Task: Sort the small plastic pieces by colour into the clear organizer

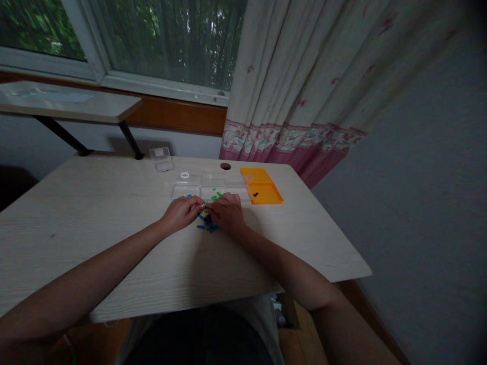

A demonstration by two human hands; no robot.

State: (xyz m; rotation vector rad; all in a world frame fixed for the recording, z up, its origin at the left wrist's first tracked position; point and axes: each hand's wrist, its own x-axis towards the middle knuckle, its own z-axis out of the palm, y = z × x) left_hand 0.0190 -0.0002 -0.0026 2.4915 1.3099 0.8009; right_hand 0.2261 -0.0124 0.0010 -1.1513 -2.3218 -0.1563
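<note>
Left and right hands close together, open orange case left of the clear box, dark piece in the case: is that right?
No: the head view shows the open orange case to the right of the clear box. The left hand and right hand are close together, and the dark piece is in the case.

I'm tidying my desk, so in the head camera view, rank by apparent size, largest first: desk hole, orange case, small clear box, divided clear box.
1. Divided clear box
2. Orange case
3. Small clear box
4. Desk hole
</note>
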